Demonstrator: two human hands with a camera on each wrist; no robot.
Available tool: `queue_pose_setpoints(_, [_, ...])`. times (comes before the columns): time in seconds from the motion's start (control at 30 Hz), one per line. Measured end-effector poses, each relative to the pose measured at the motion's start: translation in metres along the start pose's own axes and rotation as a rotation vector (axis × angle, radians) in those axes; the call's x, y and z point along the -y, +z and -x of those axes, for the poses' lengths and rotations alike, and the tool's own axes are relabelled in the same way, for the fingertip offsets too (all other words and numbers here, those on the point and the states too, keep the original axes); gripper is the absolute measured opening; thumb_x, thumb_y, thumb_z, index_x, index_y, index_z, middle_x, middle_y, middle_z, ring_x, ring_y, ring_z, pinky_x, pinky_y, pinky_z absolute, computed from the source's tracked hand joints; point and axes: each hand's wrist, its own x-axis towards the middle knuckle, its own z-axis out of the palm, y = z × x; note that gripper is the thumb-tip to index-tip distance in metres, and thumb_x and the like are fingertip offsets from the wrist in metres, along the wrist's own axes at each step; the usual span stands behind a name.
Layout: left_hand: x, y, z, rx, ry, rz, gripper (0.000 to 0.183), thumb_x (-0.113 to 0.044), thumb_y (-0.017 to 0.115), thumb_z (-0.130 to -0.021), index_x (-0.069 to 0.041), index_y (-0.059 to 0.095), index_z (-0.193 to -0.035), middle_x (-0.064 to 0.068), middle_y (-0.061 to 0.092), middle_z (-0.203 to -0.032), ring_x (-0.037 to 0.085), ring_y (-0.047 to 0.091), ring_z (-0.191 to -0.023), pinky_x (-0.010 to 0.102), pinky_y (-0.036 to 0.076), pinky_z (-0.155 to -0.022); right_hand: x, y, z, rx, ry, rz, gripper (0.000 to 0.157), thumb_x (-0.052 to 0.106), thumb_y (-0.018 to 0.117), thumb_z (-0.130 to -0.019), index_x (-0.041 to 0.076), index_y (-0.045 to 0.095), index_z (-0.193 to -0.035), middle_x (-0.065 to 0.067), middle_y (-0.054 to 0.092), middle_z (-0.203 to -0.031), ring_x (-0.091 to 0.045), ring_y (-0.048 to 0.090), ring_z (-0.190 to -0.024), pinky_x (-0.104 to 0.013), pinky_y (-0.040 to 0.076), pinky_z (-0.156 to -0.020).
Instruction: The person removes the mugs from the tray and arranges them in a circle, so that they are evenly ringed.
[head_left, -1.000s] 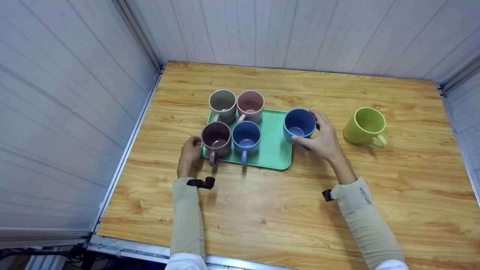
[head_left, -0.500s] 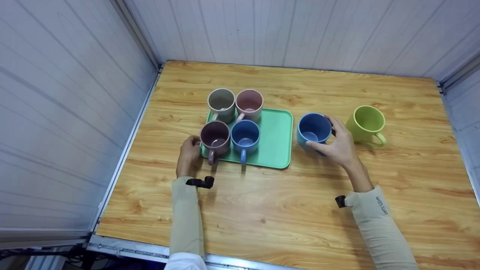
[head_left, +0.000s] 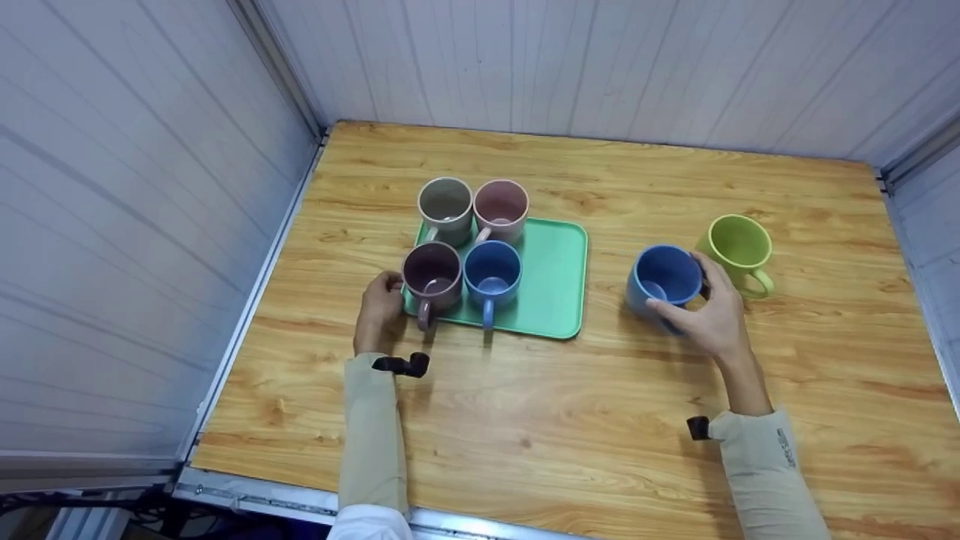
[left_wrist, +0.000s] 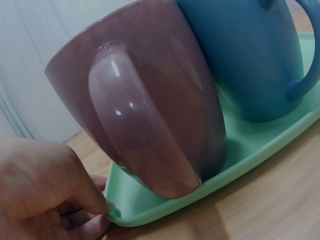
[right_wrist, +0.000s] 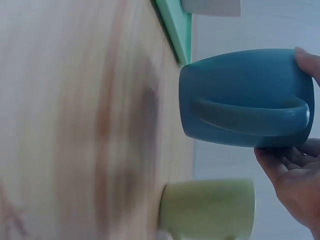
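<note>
My right hand [head_left: 716, 315] grips a blue mug [head_left: 637, 296] near its rim, thumb on the near side and fingers on the far side. In the right wrist view this mug [right_wrist: 240, 90] is held above the table, its handle facing the camera. At the tray's left end, my left hand [head_left: 381, 307] pinches the rim of the green tray [head_left: 553, 300]; the left wrist view shows the thumb at the tray corner [left_wrist: 125, 217]. A dark purple mug [head_left: 433, 262] and a second blue mug [head_left: 493, 277] stand on the tray's near side, handles toward me.
A grey mug [head_left: 446, 206] and a pink mug [head_left: 501, 206] stand at the tray's far side. The yellow-green mug [head_left: 739, 247] is on the wooden table [head_left: 525, 427], just beyond my right hand. Pale panel walls [head_left: 480, 67] enclose the back and sides.
My right hand has carried the blue mug from over the tray's right edge rightward and toward me, near the yellow-green mug. The left hand, tray and mugs on it have kept their places.
</note>
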Motion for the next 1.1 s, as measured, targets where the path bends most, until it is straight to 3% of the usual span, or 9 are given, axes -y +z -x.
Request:
queue_pose_setpoints(0.1, [0.002,-0.001,0.000,-0.015,0.034,-0.075,0.032,-0.003,0.039,-0.094,0.001,0.056,-0.120,0.017,0.057,-0.115,0.027,0.051,-0.109,0.037,0.040,-0.099,-0.006,-0.005,0.008,-0.012,0.032,-0.002,0.088,0.019,0.087,-0.066,0.006,0.043,-0.141,-0.011,0.049,-0.135,-0.026,0.050,-0.119,-0.022,0.044,-0.093])
queue_pose_setpoints(0.3, [0.003,-0.002,-0.001,0.020,0.020,-0.066,0.034,-0.005,0.037,-0.094,0.002,0.054,-0.123,0.019,0.056,-0.120,0.029,0.050,-0.112,0.039,0.040,-0.099,-0.012,-0.017,0.019,-0.035,0.088,0.016,0.089,0.019,0.087,-0.067,0.008,0.041,-0.142,-0.010,0.048,-0.135,-0.024,0.050,-0.117,-0.018,0.042,-0.093])
queue_pose_setpoints(0.43, [0.003,-0.003,-0.003,-0.004,0.061,-0.185,0.035,-0.008,0.038,-0.095,0.001,0.055,-0.124,0.019,0.057,-0.121,0.029,0.050,-0.115,0.039,0.039,-0.103,-0.016,-0.025,0.024,-0.052,0.106,0.019,0.088,0.016,0.087,-0.067,0.011,0.042,-0.143,-0.010,0.048,-0.136,-0.025,0.051,-0.115,-0.016,0.041,-0.091])
queue_pose_setpoints(0.63, [0.001,-0.003,-0.004,-0.011,0.055,-0.161,0.034,-0.006,0.038,-0.095,0.001,0.055,-0.123,0.018,0.057,-0.118,0.028,0.051,-0.112,0.039,0.039,-0.102,-0.022,-0.036,0.027,-0.090,0.167,0.021,0.089,0.014,0.086,-0.067,0.015,0.041,-0.144,-0.008,0.047,-0.139,-0.024,0.048,-0.122,-0.020,0.042,-0.093])
queue_pose_setpoints(0.87, [0.001,-0.001,-0.002,0.024,0.002,-0.021,0.032,-0.004,0.039,-0.095,0.001,0.054,-0.123,0.017,0.056,-0.120,0.027,0.050,-0.111,0.037,0.040,-0.099,-0.029,-0.047,0.032,-0.145,0.240,0.009,0.089,0.013,0.085,-0.068,0.016,0.041,-0.145,-0.007,0.047,-0.140,-0.018,0.045,-0.123,-0.026,0.042,-0.096])
queue_pose_setpoints(1.0, [0.001,-0.001,-0.002,0.012,0.017,-0.058,0.032,-0.005,0.039,-0.096,0.000,0.054,-0.123,0.016,0.056,-0.119,0.026,0.050,-0.110,0.036,0.040,-0.098,-0.033,-0.053,0.035,-0.162,0.278,-0.011,0.089,0.014,0.085,-0.068,0.016,0.040,-0.145,-0.007,0.046,-0.141,-0.018,0.044,-0.125,-0.031,0.041,-0.102])
queue_pose_setpoints(1.1, [0.001,-0.001,-0.001,0.019,-0.006,0.009,0.032,-0.003,0.039,-0.095,0.001,0.054,-0.123,0.015,0.055,-0.116,0.025,0.050,-0.107,0.034,0.042,-0.094,-0.037,-0.057,0.036,-0.174,0.298,-0.011,0.088,0.015,0.085,-0.069,0.016,0.040,-0.145,-0.007,0.045,-0.140,-0.018,0.043,-0.127,-0.036,0.040,-0.104])
